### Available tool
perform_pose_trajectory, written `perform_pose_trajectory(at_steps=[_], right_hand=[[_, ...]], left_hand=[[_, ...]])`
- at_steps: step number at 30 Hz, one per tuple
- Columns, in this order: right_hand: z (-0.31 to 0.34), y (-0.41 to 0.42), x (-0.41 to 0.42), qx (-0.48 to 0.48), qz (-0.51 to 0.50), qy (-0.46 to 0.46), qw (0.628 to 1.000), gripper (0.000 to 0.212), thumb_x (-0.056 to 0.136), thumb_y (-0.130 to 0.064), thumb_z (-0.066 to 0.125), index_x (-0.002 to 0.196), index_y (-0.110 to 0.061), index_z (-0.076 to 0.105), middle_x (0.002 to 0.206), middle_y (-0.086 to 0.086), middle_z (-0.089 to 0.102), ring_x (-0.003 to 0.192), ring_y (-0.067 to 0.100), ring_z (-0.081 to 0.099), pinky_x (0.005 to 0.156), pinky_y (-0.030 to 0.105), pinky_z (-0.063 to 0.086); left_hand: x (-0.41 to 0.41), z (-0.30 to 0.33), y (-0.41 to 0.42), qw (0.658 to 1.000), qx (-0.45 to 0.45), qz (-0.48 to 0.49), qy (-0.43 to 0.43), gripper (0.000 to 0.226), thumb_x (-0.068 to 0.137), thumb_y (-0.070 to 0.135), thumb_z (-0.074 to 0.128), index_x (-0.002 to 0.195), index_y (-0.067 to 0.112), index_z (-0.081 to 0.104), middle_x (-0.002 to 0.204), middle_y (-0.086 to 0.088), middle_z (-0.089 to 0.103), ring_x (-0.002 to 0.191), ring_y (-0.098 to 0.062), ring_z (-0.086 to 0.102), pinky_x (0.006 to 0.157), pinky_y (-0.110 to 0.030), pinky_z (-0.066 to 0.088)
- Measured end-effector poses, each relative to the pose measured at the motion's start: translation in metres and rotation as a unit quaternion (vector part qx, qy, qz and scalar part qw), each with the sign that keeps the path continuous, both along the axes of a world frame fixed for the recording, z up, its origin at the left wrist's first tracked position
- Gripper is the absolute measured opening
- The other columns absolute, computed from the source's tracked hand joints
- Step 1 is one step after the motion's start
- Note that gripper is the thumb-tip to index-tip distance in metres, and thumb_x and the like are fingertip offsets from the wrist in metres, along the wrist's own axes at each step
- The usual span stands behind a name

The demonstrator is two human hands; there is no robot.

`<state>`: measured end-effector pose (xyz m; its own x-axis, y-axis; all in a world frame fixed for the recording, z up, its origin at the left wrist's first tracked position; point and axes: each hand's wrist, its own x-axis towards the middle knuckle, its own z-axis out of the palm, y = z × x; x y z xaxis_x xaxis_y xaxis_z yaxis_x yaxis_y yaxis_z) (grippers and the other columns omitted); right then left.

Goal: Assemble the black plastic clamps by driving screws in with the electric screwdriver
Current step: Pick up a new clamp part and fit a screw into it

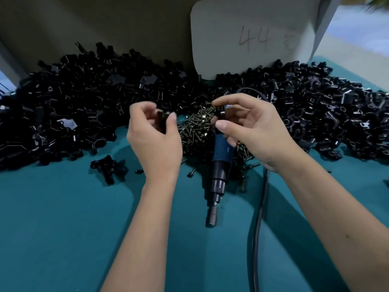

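Observation:
My left hand point(154, 135) holds a black plastic clamp piece point(163, 118) between thumb and fingers, raised above the table. My right hand point(250, 127) hovers over the pile of brass-coloured screws point(197, 127), fingertips pinched on a small dark part point(222, 113) that is too small to identify. The blue and black electric screwdriver point(219, 169) lies on the teal table between my wrists, bit end toward me, its upper end under my right hand. Large heaps of black clamp parts point(84, 102) spread across the back of the table.
A few assembled clamps point(108, 167) lie apart, left of my left wrist. The screwdriver's black cable point(260, 218) runs down toward me beside my right forearm. A grey container marked "44" point(254, 36) stands behind the heaps. Bare teal table surface point(63, 228) lies in front.

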<state>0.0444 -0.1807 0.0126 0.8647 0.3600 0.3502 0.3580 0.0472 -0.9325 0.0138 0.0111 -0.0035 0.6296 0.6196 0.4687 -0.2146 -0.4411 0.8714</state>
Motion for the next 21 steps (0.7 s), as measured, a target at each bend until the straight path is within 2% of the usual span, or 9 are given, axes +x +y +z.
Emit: perform_pose_trajectory(at_steps=[2, 4, 8, 10, 12, 13, 16, 18, 21], right_hand=[[0.002, -0.004, 0.000, 0.037, -0.010, 0.028, 0.999, 0.036, 0.087, -0.007, 0.079, 0.121, -0.017, 0.071, 0.102, 0.034, 0.064, 0.072, 0.036, 0.057, 0.060, 0.027, 0.050], [0.006, -0.008, 0.001, 0.067, -0.034, 0.046, 0.996, 0.037, 0.081, -0.007, 0.082, 0.116, -0.011, 0.071, 0.102, 0.035, 0.065, 0.075, 0.030, 0.058, 0.060, 0.025, 0.050], [0.010, -0.017, 0.001, 0.092, -0.047, 0.041, 0.994, 0.038, 0.075, -0.010, 0.089, 0.109, -0.009, 0.072, 0.108, 0.029, 0.072, 0.083, 0.027, 0.065, 0.056, 0.023, 0.050], [0.012, -0.023, 0.000, 0.083, -0.033, 0.030, 0.996, 0.036, 0.075, -0.014, 0.085, 0.110, -0.012, 0.073, 0.106, 0.019, 0.076, 0.086, 0.023, 0.067, 0.055, 0.024, 0.049], [0.013, -0.028, 0.000, 0.079, -0.020, 0.024, 0.996, 0.033, 0.078, -0.014, 0.082, 0.110, -0.016, 0.073, 0.103, 0.010, 0.077, 0.085, 0.018, 0.068, 0.052, 0.023, 0.049], [0.014, -0.029, 0.000, 0.078, -0.021, 0.027, 0.996, 0.034, 0.078, -0.014, 0.082, 0.111, -0.017, 0.073, 0.102, 0.010, 0.077, 0.082, 0.018, 0.069, 0.050, 0.023, 0.049], [0.015, -0.034, 0.003, 0.064, -0.032, 0.040, 0.997, 0.040, 0.080, -0.018, 0.082, 0.117, -0.013, 0.070, 0.099, 0.018, 0.074, 0.065, 0.020, 0.066, 0.042, 0.024, 0.047], [0.013, -0.038, 0.005, 0.052, -0.026, 0.052, 0.997, 0.042, 0.082, -0.021, 0.081, 0.120, -0.011, 0.068, 0.098, 0.023, 0.074, 0.059, 0.021, 0.065, 0.039, 0.024, 0.045], [0.010, -0.041, 0.006, 0.046, -0.007, 0.065, 0.997, 0.036, 0.086, -0.023, 0.078, 0.120, -0.012, 0.071, 0.098, 0.016, 0.077, 0.059, 0.021, 0.065, 0.040, 0.024, 0.046]], left_hand=[[0.002, 0.003, -0.011, 0.981, -0.147, -0.122, -0.039, 0.025, 0.090, 0.009, 0.078, 0.112, 0.015, 0.066, 0.105, -0.003, 0.073, 0.094, -0.011, 0.071, 0.086, -0.023, 0.055], [0.002, 0.002, -0.024, 0.940, -0.260, -0.219, -0.027, 0.016, 0.092, 0.007, 0.077, 0.107, 0.013, 0.074, 0.105, -0.009, 0.078, 0.095, -0.015, 0.071, 0.088, -0.029, 0.055], [-0.005, -0.002, -0.038, 0.877, -0.334, -0.345, -0.010, 0.012, 0.096, 0.016, 0.073, 0.107, 0.015, 0.072, 0.112, -0.014, 0.078, 0.098, -0.030, 0.076, 0.079, -0.037, 0.063], [-0.008, 0.000, -0.040, 0.872, -0.323, -0.368, -0.014, 0.016, 0.095, 0.013, 0.074, 0.109, 0.018, 0.068, 0.105, -0.016, 0.078, 0.084, -0.031, 0.078, 0.064, -0.034, 0.062], [-0.009, 0.000, -0.042, 0.892, -0.267, -0.364, -0.014, 0.026, 0.090, 0.005, 0.079, 0.112, 0.017, 0.070, 0.097, -0.010, 0.078, 0.074, -0.026, 0.077, 0.058, -0.030, 0.061], [-0.010, -0.001, -0.044, 0.904, -0.233, -0.358, -0.012, 0.032, 0.086, 0.003, 0.082, 0.113, 0.018, 0.071, 0.098, -0.007, 0.079, 0.076, -0.024, 0.077, 0.058, -0.030, 0.061], [-0.011, -0.001, -0.048, 0.934, -0.153, -0.323, -0.010, 0.045, 0.074, 0.005, 0.093, 0.109, 0.025, 0.073, 0.103, 0.002, 0.078, 0.096, -0.019, 0.077, 0.072, -0.035, 0.065], [-0.010, -0.003, -0.048, 0.948, -0.109, -0.299, -0.024, 0.041, 0.071, 0.012, 0.096, 0.102, 0.026, 0.072, 0.102, 0.004, 0.077, 0.103, -0.017, 0.075, 0.085, -0.039, 0.063], [-0.010, -0.005, -0.048, 0.950, -0.097, -0.294, -0.033, 0.039, 0.071, 0.016, 0.096, 0.101, 0.024, 0.073, 0.102, 0.006, 0.076, 0.100, -0.015, 0.074, 0.081, -0.035, 0.062]])
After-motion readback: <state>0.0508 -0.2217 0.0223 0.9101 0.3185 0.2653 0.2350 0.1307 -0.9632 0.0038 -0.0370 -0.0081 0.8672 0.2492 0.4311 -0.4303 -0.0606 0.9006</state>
